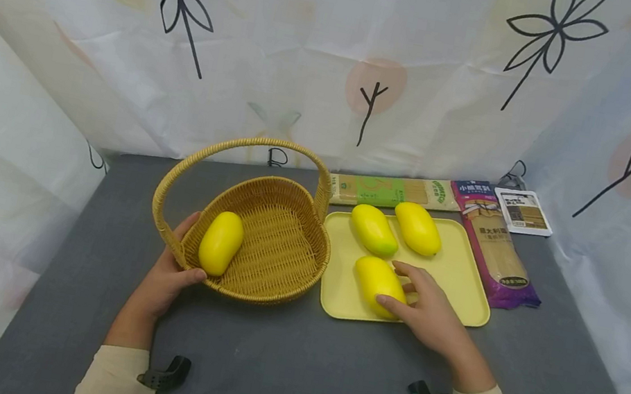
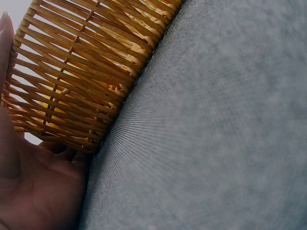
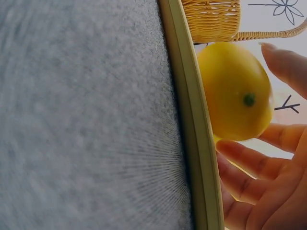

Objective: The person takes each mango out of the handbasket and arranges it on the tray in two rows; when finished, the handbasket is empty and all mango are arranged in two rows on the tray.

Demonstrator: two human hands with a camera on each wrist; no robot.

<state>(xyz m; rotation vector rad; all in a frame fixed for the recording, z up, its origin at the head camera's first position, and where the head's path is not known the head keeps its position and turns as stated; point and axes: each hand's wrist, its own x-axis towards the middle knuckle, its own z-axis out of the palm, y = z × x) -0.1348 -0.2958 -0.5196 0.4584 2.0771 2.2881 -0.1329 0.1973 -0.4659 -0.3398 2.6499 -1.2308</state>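
Observation:
My left hand (image 1: pixel 167 276) grips the left side of a wicker basket (image 1: pixel 275 246), its thumb over the rim near the foot of the hoop handle. In the left wrist view, the woven wall (image 2: pixel 81 72) rises beside the palm (image 2: pixel 43 191). One yellow mango (image 1: pixel 221 244) lies inside the basket at the left. On the yellow tray (image 1: pixel 465 301), my right hand (image 1: pixel 428 312) reaches around the nearest mango (image 1: pixel 376 284). The right wrist view shows the thumb (image 3: pixel 288 67) apart from this mango (image 3: pixel 235 91), with the other fingers spread beside and below it.
Two more mangoes (image 1: pixel 374 230) (image 1: pixel 417 229) lie at the back of the tray. Behind it is a green noodle packet (image 1: pixel 395 192); to its right are a purple packet (image 1: pixel 493 246) and a white-edged packet (image 1: pixel 522 211). A patterned curtain (image 1: pixel 316 49) borders the grey table (image 1: pixel 284 375).

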